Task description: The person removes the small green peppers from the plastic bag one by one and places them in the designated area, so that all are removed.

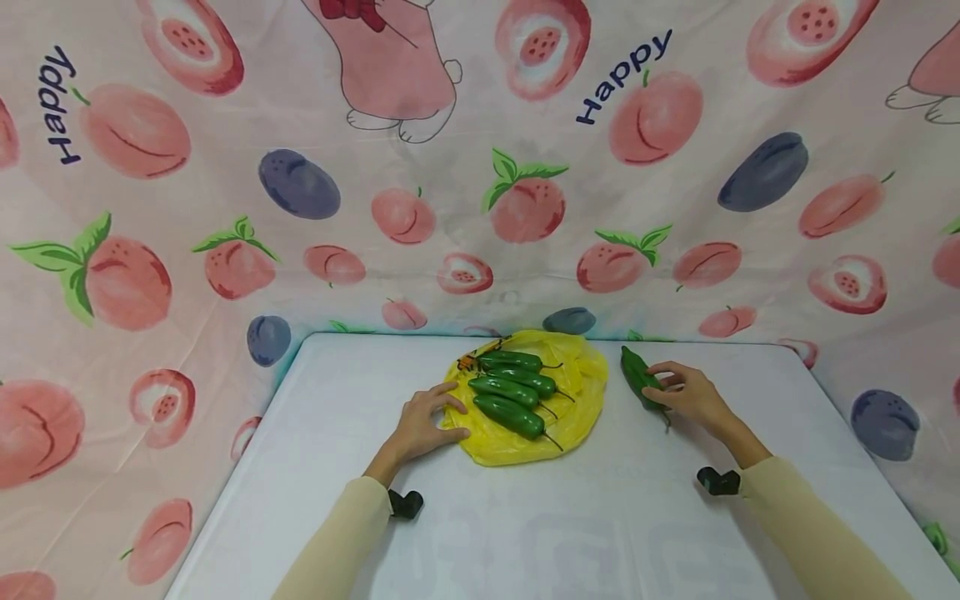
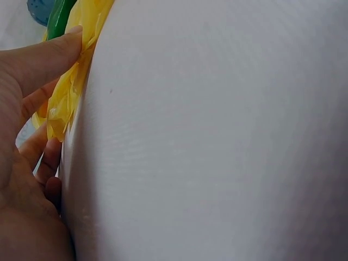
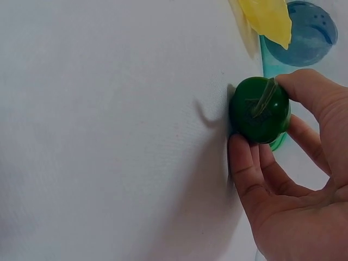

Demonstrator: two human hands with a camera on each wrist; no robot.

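Several glossy green chili peppers (image 1: 510, 415) lie side by side on a crumpled yellow plastic bag (image 1: 581, 417), their stems pointing right. My left hand (image 1: 420, 425) holds the bag's left edge. In the left wrist view, the thumb rests on the yellow plastic (image 2: 70, 81) and the other fingers sit behind it. Right of the bag, my right hand (image 1: 693, 396) grips a single green chili pepper (image 1: 636, 372) between thumb and fingers. The right wrist view shows this pepper (image 3: 258, 111) stem-end on, low at the white tabletop.
The white table (image 1: 540, 533) ends at a back edge just behind the bag. A fruit-printed cloth (image 1: 450, 167) hangs behind and along the sides. Dark wrist devices (image 1: 718, 481) sit at both sleeve cuffs.
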